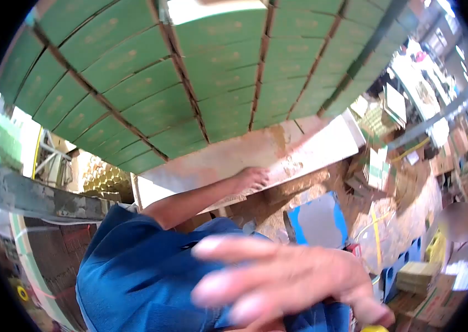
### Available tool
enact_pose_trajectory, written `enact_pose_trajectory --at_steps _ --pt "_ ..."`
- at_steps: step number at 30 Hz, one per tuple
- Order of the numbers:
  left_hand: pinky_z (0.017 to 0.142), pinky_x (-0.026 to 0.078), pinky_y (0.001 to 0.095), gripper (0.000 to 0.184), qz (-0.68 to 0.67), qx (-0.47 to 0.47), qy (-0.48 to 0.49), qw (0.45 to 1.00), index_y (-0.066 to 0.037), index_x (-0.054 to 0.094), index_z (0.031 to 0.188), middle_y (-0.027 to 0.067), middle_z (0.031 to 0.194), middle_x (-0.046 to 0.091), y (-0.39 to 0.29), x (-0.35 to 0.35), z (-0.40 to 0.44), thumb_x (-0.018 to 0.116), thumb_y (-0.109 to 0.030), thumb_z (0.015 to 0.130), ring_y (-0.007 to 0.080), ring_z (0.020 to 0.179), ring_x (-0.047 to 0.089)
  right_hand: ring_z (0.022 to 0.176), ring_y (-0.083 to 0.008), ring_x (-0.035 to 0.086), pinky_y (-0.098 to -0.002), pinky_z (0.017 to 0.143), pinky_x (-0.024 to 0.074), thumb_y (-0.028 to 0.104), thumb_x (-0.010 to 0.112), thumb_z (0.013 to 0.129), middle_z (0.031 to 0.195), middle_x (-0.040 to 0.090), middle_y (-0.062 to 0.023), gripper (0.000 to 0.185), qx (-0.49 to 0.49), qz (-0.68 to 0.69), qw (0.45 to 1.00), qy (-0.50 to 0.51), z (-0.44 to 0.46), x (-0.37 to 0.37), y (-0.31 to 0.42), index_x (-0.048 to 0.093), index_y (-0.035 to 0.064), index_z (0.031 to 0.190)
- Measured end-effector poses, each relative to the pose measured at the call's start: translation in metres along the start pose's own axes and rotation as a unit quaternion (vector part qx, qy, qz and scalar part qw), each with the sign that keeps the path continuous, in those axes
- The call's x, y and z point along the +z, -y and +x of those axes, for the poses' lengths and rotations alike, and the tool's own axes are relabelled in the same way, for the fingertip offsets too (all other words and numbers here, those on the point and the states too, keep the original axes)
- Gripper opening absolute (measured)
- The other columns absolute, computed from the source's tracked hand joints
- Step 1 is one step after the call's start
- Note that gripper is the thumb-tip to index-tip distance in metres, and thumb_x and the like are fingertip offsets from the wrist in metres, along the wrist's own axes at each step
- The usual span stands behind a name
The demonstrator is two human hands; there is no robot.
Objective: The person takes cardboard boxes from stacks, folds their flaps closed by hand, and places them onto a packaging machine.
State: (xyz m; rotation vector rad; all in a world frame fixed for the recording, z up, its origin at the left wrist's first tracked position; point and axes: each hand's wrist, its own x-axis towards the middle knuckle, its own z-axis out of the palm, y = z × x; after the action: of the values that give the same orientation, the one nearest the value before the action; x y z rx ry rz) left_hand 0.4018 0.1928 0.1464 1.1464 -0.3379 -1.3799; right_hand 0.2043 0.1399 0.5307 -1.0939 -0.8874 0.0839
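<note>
My left hand (253, 180) rests on a white tabletop (206, 166) near its front edge, in front of stacked green boxes (217, 61). Its fingers are small in view but look loosely spread, with nothing in them. Close to the camera, my right hand (295, 282) is raised in front of my blue shirt (151, 276). The fingers there are stretched out and apart, slightly blurred, and hold nothing. Below that hand, a bit of something yellow (375, 328) shows at the bottom edge.
A metal beam (45, 191) crosses at the left, near stacked honeycomb-like trays (104, 177). Beyond the table stands a grey panel with blue edges (317, 221). Cartons (416, 276) fill the lower right, near a blurred person (463, 221).
</note>
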Motion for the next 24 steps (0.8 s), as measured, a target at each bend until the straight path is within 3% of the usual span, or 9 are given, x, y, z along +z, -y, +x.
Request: enact_pose_trajectory --at_steps 2,3,4,7,11,17,21,22,24 --pt "0.089 0.054 0.0368 0.048 -0.036 0.097 -0.036 0.994 -0.004 0.050 0.142 0.0099 0.124 0.063 -0.045 -0.020 -0.023 0.061 -0.023 0.099 0.0214 0.104 0.064 0.135 -0.0596 0.038 -0.0722 0.113 0.0130 0.076 0.023 0.097 0.141 0.049 -0.0359 0.100 -0.010 0.026 0.991 0.130 0.047 0.002 0.003 0.053 -0.0120 0.134" --pt "0.090 0.054 0.0376 0.049 -0.042 0.129 -0.061 0.989 -0.005 0.049 0.143 0.0100 0.126 0.062 -0.068 -0.020 -0.044 0.061 -0.024 0.100 0.0217 0.105 0.064 0.107 -0.0479 0.045 -0.0576 0.089 0.0272 0.079 0.039 0.088 0.115 0.052 -0.0240 0.087 -0.059 -0.018 0.987 0.146 0.057 0.001 0.000 0.058 -0.0032 0.110" --pt "0.090 0.054 0.0376 0.049 -0.048 0.146 -0.071 0.986 -0.005 0.049 0.143 0.0100 0.126 0.062 -0.085 -0.025 -0.057 0.061 -0.024 0.100 0.0217 0.105 0.064 0.105 -0.0469 0.047 -0.0565 0.088 0.0291 0.076 0.041 0.089 0.113 0.053 -0.0239 0.084 -0.049 -0.027 0.986 0.156 0.067 0.001 0.002 0.059 -0.0032 0.109" --pt "0.094 0.052 0.0397 0.051 -0.076 0.217 -0.105 0.968 -0.006 0.046 0.146 0.0098 0.129 0.061 -0.128 -0.038 -0.081 0.058 -0.029 0.101 0.0221 0.110 0.062 0.101 -0.0439 0.052 -0.0531 0.087 0.0346 0.067 0.047 0.089 0.109 0.057 -0.0234 0.074 -0.021 -0.218 0.975 0.033 0.090 -0.032 0.003 0.062 -0.0032 0.106" --pt "0.103 0.047 0.0418 0.063 -0.156 0.320 -0.057 0.933 -0.003 0.041 0.148 0.0133 0.139 0.057 -0.187 -0.030 -0.112 0.051 -0.045 0.103 0.0253 0.121 0.057 0.096 -0.0399 0.058 -0.0486 0.086 0.0420 0.055 0.056 0.090 0.103 0.062 -0.0227 0.060 -0.010 -0.565 0.803 -0.191 0.174 -0.104 -0.018 0.065 -0.0032 0.101" --pt "0.112 0.040 0.0456 0.081 -0.201 0.381 -0.010 0.902 0.002 0.034 0.151 0.0194 0.147 0.050 -0.281 -0.004 -0.142 0.036 -0.062 0.102 0.0311 0.134 0.050 0.088 -0.0339 0.069 -0.0418 0.084 0.0530 0.037 0.068 0.091 0.094 0.070 -0.0217 0.041 0.093 -0.696 0.694 -0.158 0.287 -0.201 -0.067 0.071 -0.0031 0.095" --pt "0.110 0.042 0.0472 0.081 -0.244 0.357 0.052 0.900 0.001 0.044 0.146 0.0203 0.144 0.052 -0.312 -0.002 -0.153 0.034 -0.065 0.101 0.0331 0.132 0.052 0.085 -0.0385 0.066 -0.0481 0.080 0.0501 0.031 0.068 0.091 0.087 0.069 -0.0212 0.037 -0.004 -0.809 0.582 -0.087 0.281 -0.202 -0.063 0.069 -0.0046 0.081" --pt "0.110 0.042 0.0472 0.081 -0.243 0.355 0.052 0.901 0.001 0.044 0.146 0.0203 0.144 0.052 -0.312 0.010 -0.160 0.034 -0.065 0.101 0.0331 0.132 0.052 0.066 -0.0338 0.061 -0.0445 0.067 0.0479 0.023 0.068 0.091 0.070 0.061 -0.0212 0.035 -0.074 -0.756 0.631 -0.159 0.273 -0.202 -0.065 0.062 -0.0060 0.071" --pt "0.111 0.041 0.0488 0.081 -0.224 0.410 -0.003 0.884 -0.005 0.042 0.148 0.0196 0.143 0.053 -0.322 0.038 -0.180 0.038 -0.069 0.098 0.0340 0.133 0.051 0.060 -0.0310 0.053 -0.0413 0.061 0.0441 0.020 0.067 0.090 0.065 0.055 -0.0202 0.034 -0.054 -0.699 0.680 -0.214 0.250 -0.164 -0.039 0.058 -0.0056 0.069"
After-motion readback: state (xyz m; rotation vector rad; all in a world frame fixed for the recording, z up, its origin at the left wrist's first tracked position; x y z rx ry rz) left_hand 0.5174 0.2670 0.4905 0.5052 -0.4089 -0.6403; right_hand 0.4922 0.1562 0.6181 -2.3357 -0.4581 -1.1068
